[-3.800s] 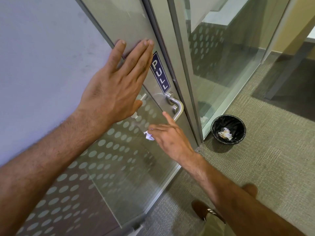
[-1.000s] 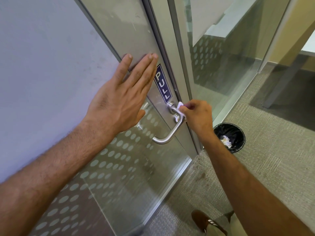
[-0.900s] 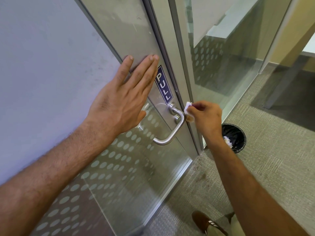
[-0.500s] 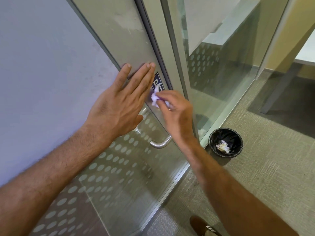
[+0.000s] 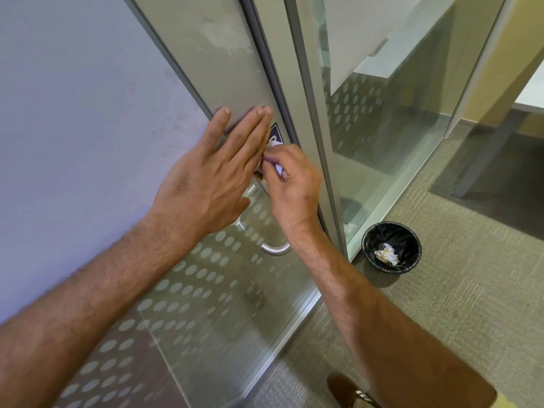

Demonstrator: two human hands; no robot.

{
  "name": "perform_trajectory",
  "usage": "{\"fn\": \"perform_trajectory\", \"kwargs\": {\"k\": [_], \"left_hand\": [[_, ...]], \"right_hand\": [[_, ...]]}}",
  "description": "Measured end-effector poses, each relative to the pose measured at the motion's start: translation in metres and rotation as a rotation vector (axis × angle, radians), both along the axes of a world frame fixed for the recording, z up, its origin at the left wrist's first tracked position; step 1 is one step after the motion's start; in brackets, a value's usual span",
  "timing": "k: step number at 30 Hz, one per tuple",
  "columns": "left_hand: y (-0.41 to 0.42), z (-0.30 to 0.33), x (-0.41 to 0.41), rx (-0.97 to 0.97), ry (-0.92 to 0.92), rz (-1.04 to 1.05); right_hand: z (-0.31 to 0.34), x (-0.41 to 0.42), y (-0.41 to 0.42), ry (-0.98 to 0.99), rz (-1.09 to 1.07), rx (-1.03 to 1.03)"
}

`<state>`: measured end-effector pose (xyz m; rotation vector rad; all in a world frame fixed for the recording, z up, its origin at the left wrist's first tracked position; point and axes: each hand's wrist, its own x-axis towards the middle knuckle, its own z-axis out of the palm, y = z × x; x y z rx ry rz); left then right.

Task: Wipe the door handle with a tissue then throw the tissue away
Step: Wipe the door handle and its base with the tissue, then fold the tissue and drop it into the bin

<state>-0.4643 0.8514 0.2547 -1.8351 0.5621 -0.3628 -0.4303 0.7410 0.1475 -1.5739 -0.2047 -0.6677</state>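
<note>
My left hand (image 5: pixel 215 175) lies flat, fingers spread, on the metal door frame just left of the blue PULL sign (image 5: pixel 276 134). My right hand (image 5: pixel 291 187) pinches a small white tissue (image 5: pixel 275 156) against the door near the handle's upper mount, close beside my left fingers. The silver curved door handle (image 5: pixel 275 248) is mostly hidden behind my right hand and wrist; only its lower bend shows. A small black bin (image 5: pixel 391 247) stands on the carpet to the right with crumpled tissue inside.
The glass door (image 5: pixel 206 304) carries a pattern of frosted dots. A fixed glass panel (image 5: pixel 382 128) and its metal post stand right of the door. Grey-green carpet (image 5: pixel 471 304) covers the floor. My brown shoe (image 5: pixel 347 390) is at the bottom edge.
My right hand carried the tissue from the handle's outer side up and left across the upper mount, and now covers most of the handle. My left hand stayed pressed on the door.
</note>
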Motion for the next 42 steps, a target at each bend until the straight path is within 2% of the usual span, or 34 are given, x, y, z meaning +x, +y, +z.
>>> {"fn": "perform_trajectory", "kwargs": {"k": [2,5,10,13,15,17,20,24,26,30,34,39,42], "left_hand": [[0.001,-0.001,0.0,0.011,-0.009,-0.005],[0.001,0.0,0.0,0.019,-0.005,-0.012],[-0.001,0.004,-0.003,0.01,0.014,0.029],[-0.004,0.009,-0.006,-0.095,0.07,0.038],[-0.007,0.011,-0.01,-0.261,0.145,0.053],[-0.014,0.008,-0.023,-0.544,0.249,0.084],[-0.028,-0.005,-0.057,-1.069,0.397,0.2],[-0.044,-0.03,-0.092,-1.871,0.496,0.555],[-0.051,-0.042,-0.1,-2.174,0.562,0.67],[-0.067,-0.056,-0.104,-2.357,0.6,0.669],[-0.082,-0.066,-0.101,-2.523,0.603,0.619],[-0.104,-0.078,-0.091,-2.625,0.504,0.65],[-0.124,-0.083,-0.084,-2.697,0.442,0.601]], "right_hand": [[-0.017,-0.009,-0.004,0.093,0.033,-0.022],[-0.039,-0.016,-0.02,0.341,0.167,-0.083],[-0.019,-0.01,-0.044,0.49,0.312,0.245],[-0.006,-0.019,-0.061,0.578,0.417,0.39],[-0.001,-0.027,-0.072,0.66,0.477,0.473],[0.0,-0.034,-0.081,0.722,0.531,0.454],[0.007,-0.048,-0.093,0.789,0.627,0.452],[0.017,-0.066,-0.109,0.843,0.739,0.468],[0.019,-0.073,-0.115,0.872,0.731,0.453],[0.018,-0.082,-0.127,0.896,0.711,0.356],[0.015,-0.087,-0.143,0.912,0.735,0.354],[0.006,-0.078,-0.171,0.91,0.798,0.355],[-0.001,-0.065,-0.193,0.958,0.843,0.374]]}}
